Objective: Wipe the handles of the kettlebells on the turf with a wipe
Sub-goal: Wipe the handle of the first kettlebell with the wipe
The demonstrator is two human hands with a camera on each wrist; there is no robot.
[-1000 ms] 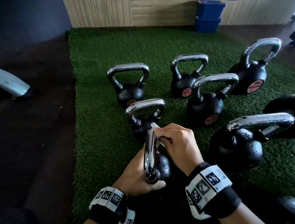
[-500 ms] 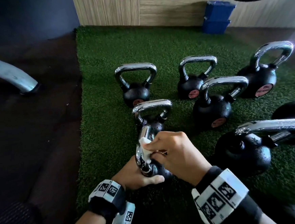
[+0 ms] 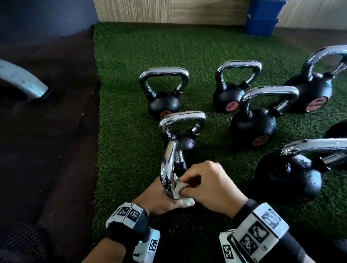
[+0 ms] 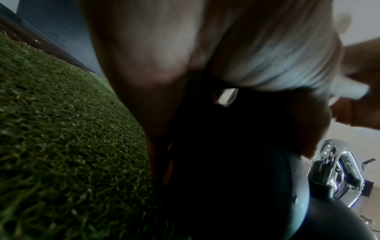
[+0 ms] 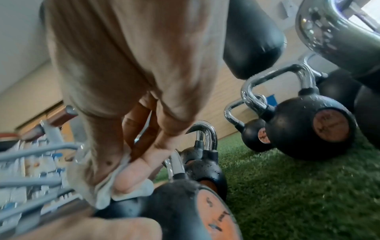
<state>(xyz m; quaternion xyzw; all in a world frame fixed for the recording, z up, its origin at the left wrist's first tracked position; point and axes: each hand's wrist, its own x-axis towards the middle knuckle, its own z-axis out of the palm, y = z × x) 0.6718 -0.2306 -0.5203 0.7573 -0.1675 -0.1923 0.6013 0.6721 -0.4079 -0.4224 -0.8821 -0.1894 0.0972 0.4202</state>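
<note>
Several black kettlebells with chrome handles stand on the green turf (image 3: 132, 62). The nearest kettlebell (image 3: 171, 164) is tipped so its handle runs away from me. My left hand (image 3: 163, 198) grips its black ball (image 5: 174, 203) from the left, thumb laid across the near side. My right hand (image 3: 210, 184) pinches a small white wipe (image 3: 179, 190) against the near leg of that handle, just above the ball. The right wrist view shows the wipe (image 5: 131, 193) bunched under my right hand's fingertips. The left wrist view is mostly palm and dark ball (image 4: 226, 178).
Other kettlebells stand close behind (image 3: 181, 139), at the back (image 3: 164, 105), to the right (image 3: 253, 125) and near right (image 3: 292, 176). Blue boxes (image 3: 263, 14) sit by the wood wall. A curved grey metal leg (image 3: 12, 75) rests on the dark floor to the left.
My right hand has slid the wipe from the far top of the handle down its length to the near end by the ball. My left hand has kept its hold.
</note>
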